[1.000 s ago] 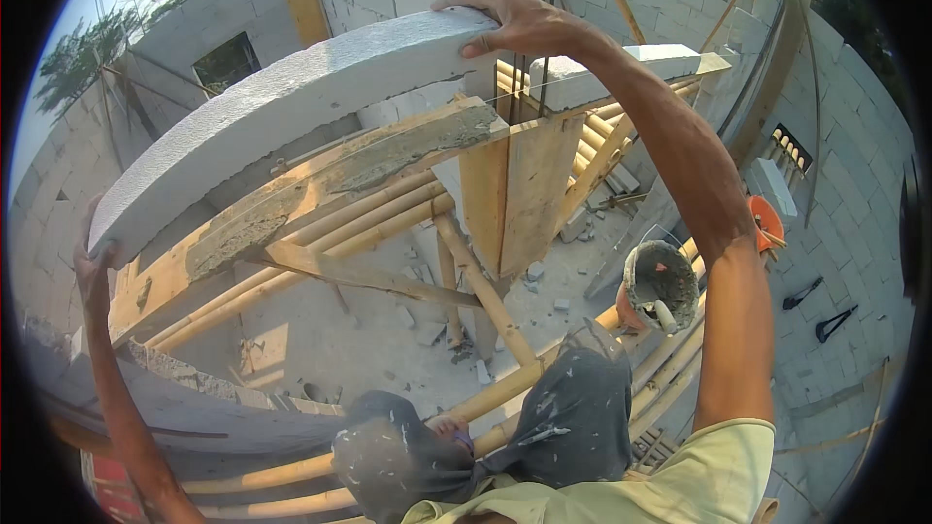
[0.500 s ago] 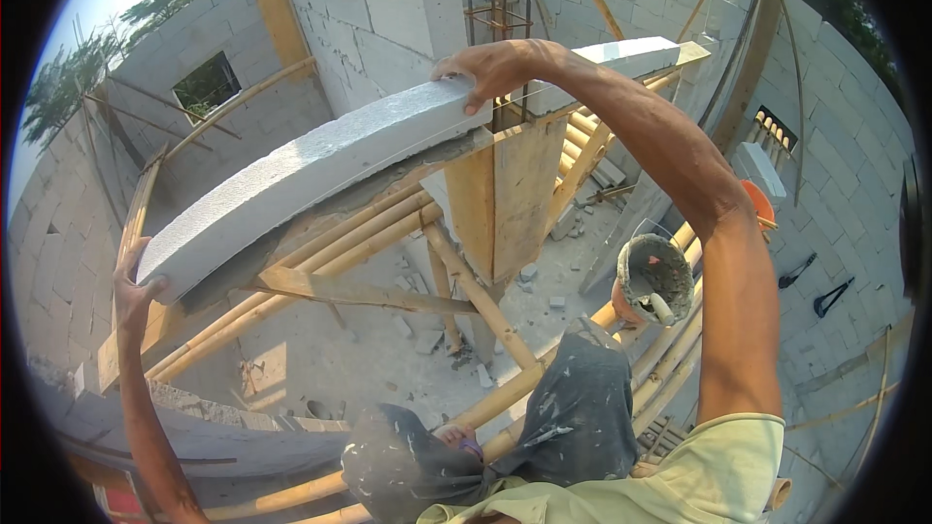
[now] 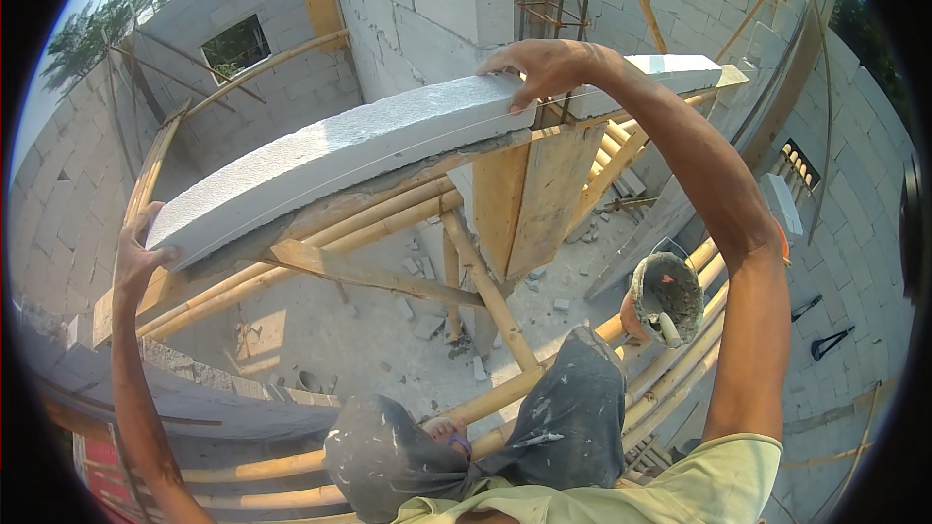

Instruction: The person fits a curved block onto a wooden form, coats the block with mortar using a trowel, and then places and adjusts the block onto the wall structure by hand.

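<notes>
A long white lightweight concrete block lies along the mortar-smeared top of the wall. Its near left end is in the grip of my left hand, thumb on the front face. My right hand clasps the far right end, fingers over the top and thumb on the near side. A thin string runs past the block's front face. Beyond my right hand, another white block sits in the same row, with upright steel bars in the gap between them.
Bamboo poles form the scaffold under my legs. A mortar-coated bucket with a trowel handle stands to the right. Wooden boards enclose a column below the gap. Block rubble litters the floor far below.
The block now sits lower and closer along the string, its front more in line with the wall top. Both hands keep their hold; the view has shifted slightly.
</notes>
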A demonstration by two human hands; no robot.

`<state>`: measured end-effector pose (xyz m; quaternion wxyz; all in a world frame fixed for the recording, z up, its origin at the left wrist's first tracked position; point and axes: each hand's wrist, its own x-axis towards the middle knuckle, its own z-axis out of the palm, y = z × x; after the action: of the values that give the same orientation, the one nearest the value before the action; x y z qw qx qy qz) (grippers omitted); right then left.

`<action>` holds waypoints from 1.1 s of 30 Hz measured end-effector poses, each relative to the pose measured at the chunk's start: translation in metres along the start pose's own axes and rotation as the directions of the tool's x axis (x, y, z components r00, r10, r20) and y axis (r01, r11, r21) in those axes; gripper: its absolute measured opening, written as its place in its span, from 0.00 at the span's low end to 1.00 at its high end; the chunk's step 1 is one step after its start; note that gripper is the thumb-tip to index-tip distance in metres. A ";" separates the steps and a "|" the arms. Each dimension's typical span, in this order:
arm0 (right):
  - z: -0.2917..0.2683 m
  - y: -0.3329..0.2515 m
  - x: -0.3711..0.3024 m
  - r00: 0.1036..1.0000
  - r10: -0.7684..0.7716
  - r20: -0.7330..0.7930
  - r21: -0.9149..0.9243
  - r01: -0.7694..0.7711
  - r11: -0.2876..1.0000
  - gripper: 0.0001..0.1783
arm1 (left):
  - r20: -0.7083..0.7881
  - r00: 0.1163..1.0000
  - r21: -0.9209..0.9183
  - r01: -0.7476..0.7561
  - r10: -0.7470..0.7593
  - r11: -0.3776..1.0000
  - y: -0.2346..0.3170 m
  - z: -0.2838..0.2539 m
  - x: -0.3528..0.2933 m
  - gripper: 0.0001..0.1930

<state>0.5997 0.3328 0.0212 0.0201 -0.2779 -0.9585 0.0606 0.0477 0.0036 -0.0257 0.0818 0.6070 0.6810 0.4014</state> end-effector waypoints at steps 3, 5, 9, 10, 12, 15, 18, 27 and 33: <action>-0.003 0.004 0.005 1.000 0.023 0.019 0.068 -0.024 0.997 0.45 | 0.057 0.998 0.049 0.035 -0.038 0.998 0.005 -0.006 0.001 0.45; -0.006 0.006 0.008 0.999 0.021 0.044 0.067 -0.024 0.997 0.45 | 0.104 0.993 0.044 0.046 -0.051 0.998 0.003 -0.012 0.004 0.46; -0.009 0.008 0.005 0.999 0.026 0.039 0.050 -0.028 0.998 0.42 | 0.189 0.982 0.065 -0.010 -0.003 0.998 -0.007 -0.023 0.012 0.51; -0.010 0.009 0.006 0.999 0.032 0.041 0.052 -0.034 0.998 0.42 | 0.195 0.981 0.064 -0.012 -0.001 0.998 -0.008 -0.026 0.014 0.51; -0.015 0.010 0.009 0.996 0.055 0.066 0.064 -0.060 0.996 0.39 | 0.218 0.976 0.105 -0.012 -0.011 0.994 -0.011 -0.030 0.019 0.54; -0.016 0.010 0.007 0.996 0.064 0.063 -0.028 -0.062 0.998 0.36 | 0.212 0.977 0.172 -0.028 -0.009 0.985 -0.013 -0.029 0.023 0.52; -0.018 0.005 0.014 0.996 0.055 0.066 -0.017 -0.054 0.998 0.36 | 0.238 0.971 0.146 -0.015 -0.020 0.989 -0.013 -0.034 0.017 0.51; -0.023 -0.001 0.006 0.995 0.035 0.092 0.026 -0.037 0.999 0.34 | 0.161 0.983 0.180 0.060 -0.090 0.982 -0.030 -0.037 0.013 0.48; -0.028 -0.002 0.005 0.989 0.065 0.129 0.136 -0.083 0.987 0.40 | 0.122 0.987 0.248 0.068 -0.101 0.966 -0.023 -0.035 0.005 0.44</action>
<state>0.5963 0.3367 0.0493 -0.0223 -0.3070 -0.9402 0.1459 0.0075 -0.0057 -0.0156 0.0693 0.6082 0.7434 0.2695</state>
